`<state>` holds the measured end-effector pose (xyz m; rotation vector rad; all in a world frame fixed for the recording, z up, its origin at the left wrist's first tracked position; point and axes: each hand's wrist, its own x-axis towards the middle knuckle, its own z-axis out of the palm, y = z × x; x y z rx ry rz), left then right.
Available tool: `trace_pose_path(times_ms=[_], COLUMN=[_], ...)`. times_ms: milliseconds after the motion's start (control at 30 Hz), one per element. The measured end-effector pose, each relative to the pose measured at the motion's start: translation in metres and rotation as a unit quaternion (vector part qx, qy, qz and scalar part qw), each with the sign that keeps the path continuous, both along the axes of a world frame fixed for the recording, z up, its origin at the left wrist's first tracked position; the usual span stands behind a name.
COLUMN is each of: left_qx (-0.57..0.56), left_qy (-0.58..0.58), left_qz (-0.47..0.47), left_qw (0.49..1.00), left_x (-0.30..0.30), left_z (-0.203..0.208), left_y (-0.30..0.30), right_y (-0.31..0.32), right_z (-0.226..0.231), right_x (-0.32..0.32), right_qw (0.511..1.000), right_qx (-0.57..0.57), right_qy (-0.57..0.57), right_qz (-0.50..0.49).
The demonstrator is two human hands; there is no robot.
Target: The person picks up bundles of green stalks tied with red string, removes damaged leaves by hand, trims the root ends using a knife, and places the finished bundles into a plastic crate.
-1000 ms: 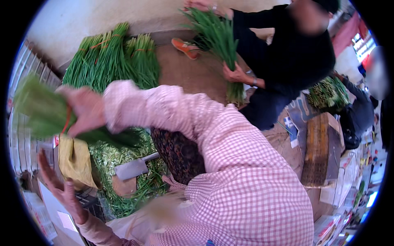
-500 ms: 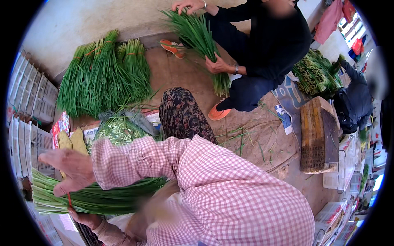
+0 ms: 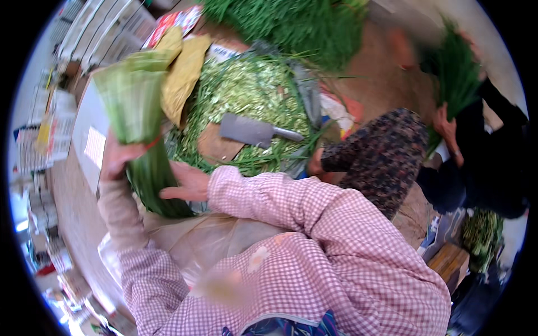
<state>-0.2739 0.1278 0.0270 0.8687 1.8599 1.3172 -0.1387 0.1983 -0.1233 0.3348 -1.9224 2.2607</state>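
Observation:
A bundle of garlic chives (image 3: 131,106) stands tilted at the left, its pale stem ends up and blurred, a red band round its middle. My left hand (image 3: 119,158) is closed round the bundle beside the band. With fingers stretched out, my right hand (image 3: 189,182) lies against the dark green leaves below. A cleaver (image 3: 246,130) rests on a round wooden board (image 3: 216,147), its handle pointing right. Cut stem trimmings (image 3: 241,84) lie heaped around the board.
More chives (image 3: 291,25) are piled at the back. White plastic crates (image 3: 103,28) stand at the far left, with yellow cloth-like pieces (image 3: 188,70) nearby. On the right, a co-worker in dark clothes (image 3: 493,162) holds another green bunch (image 3: 457,70).
My view has turned left. The banded bundle has gone from lying sideways to tilted upright, stem ends up. My right hand has moved from above the stems down to the leaves.

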Motion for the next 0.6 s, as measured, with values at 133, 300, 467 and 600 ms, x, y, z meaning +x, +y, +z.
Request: trace_pose_path(times_ms=[133, 300, 467, 600], left_qx=[-0.175, -0.293, -0.254, -0.197], left_qy=[0.050, -0.067, -0.055, 0.007], left_qz=[-0.024, -0.074, -0.099, -0.069], left_qw=[0.983, 0.951, 0.961, 0.978], left_x=[-0.037, -0.027, -0.031, -0.035], left_z=[-0.091, -0.246, -0.329, -0.370], left_y=[-0.021, -0.027, -0.035, -0.052], right_y=[0.019, 0.150, 0.174, 0.174], right_z=[-0.086, -0.155, -0.205, -0.226], right_x=[0.016, 0.056, 0.078, 0.063], right_qw=[0.930, 0.834, 0.745, 0.750], right_qx=[0.264, 0.349, 0.559, 0.553], right_qy=[-0.243, -0.368, -0.343, -0.359], right_qz=[0.076, -0.218, -0.123, -0.053])
